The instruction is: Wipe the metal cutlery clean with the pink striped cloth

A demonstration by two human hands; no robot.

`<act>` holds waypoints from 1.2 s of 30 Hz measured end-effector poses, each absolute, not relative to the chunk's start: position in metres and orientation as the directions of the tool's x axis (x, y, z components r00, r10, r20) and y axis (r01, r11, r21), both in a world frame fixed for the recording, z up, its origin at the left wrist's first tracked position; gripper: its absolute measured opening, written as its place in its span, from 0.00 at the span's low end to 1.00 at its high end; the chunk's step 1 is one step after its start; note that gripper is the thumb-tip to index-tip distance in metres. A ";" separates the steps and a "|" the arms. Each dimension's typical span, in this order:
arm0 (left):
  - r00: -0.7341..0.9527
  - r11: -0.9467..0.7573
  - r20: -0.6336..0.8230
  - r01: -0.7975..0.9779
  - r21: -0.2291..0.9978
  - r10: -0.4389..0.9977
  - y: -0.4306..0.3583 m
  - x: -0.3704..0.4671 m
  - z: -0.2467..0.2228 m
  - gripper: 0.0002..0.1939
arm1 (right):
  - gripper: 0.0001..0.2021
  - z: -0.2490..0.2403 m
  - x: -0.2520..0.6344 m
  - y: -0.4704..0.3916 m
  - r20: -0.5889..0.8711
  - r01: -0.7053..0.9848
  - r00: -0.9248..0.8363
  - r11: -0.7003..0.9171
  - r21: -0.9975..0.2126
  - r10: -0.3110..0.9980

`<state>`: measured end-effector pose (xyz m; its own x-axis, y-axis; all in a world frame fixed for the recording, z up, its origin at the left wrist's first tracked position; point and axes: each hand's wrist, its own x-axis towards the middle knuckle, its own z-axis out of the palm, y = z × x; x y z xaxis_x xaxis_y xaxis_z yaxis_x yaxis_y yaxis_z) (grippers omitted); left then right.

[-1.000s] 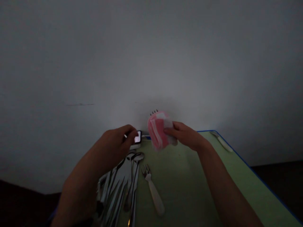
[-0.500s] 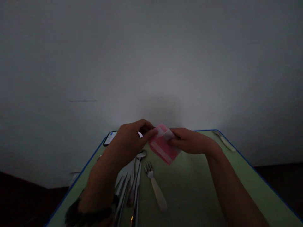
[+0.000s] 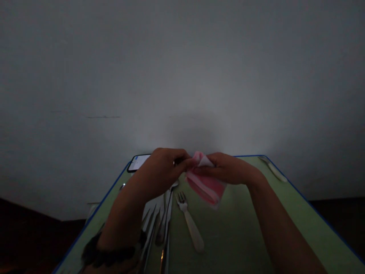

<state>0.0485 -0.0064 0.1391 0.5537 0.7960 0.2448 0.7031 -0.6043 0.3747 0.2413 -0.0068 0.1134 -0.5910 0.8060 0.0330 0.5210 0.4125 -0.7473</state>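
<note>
Table (image 3: 234, 228), green, blue-edged: a bump could send the white-handled utensil (image 3: 276, 171) over the side it lies beside. Metal cutlery (image 3: 148, 232), loose, crowded: the left forearm passes above it, so a dipping elbow or wristband could scatter pieces. Right hand (image 3: 228, 167): thumb and fingers clamped on the cloth. Left hand (image 3: 168, 167): thumb and fingertips pinching its near corner. Pink-and-white cloth (image 3: 205, 186), one, folded, held above the table between both hands; uneven pulling could slip its folds (whether it wraps anything, the gloom seems to hide). Fork (image 3: 191, 226), pale-handled, below: its tines could snag a sagging hem.
</note>
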 end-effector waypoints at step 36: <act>0.541 -0.627 0.319 0.699 0.343 0.778 0.006 0.058 0.111 0.16 | 0.20 0.119 0.275 -0.009 -0.253 0.678 -0.566 0.269 -0.684 0.785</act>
<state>0.0584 0.0057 0.1109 0.5411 0.7780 0.3192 0.6994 -0.6271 0.3429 0.2752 -0.0094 0.1192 -0.5659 0.7846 -0.2532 0.6783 0.2686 -0.6839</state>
